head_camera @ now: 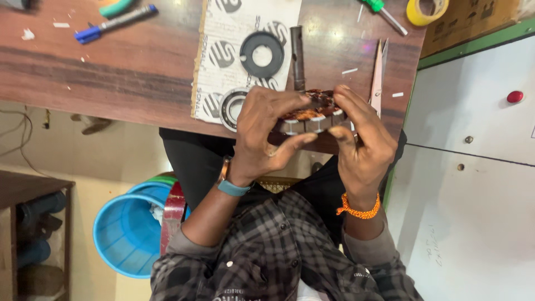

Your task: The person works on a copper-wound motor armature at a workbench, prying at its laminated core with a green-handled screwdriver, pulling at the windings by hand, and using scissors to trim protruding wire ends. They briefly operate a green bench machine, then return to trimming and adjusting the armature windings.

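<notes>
Both my hands grip a round motor stator with copper-coloured windings, held on edge at the near rim of a brown wooden table. My left hand wraps its left side, thumb underneath. My right hand clasps its right side, fingers over the top. White slot insulation strips show along the stator's lower edge.
On a printed cardboard sheet lie a black ring, a steel bearing and a dark shaft. Scissors, a green screwdriver, yellow tape and a blue marker lie around. A blue bucket stands below.
</notes>
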### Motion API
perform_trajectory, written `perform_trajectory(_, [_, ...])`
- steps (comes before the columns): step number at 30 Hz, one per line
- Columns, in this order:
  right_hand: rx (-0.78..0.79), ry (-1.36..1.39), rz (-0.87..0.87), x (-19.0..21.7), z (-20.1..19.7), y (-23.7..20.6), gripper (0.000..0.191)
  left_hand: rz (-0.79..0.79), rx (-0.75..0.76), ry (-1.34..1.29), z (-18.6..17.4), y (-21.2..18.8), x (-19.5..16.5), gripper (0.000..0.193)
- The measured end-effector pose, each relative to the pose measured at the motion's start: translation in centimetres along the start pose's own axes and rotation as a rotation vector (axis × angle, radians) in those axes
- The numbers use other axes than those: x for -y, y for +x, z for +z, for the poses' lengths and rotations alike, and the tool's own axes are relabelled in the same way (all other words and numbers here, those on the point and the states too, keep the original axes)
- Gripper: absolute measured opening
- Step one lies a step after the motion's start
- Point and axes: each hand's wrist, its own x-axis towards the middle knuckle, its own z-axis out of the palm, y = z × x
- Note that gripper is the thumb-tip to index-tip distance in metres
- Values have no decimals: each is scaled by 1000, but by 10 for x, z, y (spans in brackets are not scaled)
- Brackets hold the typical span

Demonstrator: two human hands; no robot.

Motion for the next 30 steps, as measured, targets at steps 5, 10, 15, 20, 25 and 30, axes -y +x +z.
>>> perform_trajectory(5, [-14,86,-46,-7,10,24,44,-86,54,-36,-15,30,1,44])
perform_trajectory(10, [-73,192,-263,-22,33,25,32,-149,35,-38,-11,42,3,40])
perform_trajectory(15, [-68,-7,-291,-31,38,18,45,-127,16,-40,-7,43,4,37])
perform_trajectory(20, [-150,-59,-311,-26,50,17,53,-139,-9,-34,-4,42,1,38])
perform_trajectory(25, [-218,-95,-338,-26,63,19,41,-161,-30,-29,-3,35,0,40])
perform_trajectory(30, [-263,-124,-339,-24,70,17,33,-148,18,-75,-8,30,5,42])
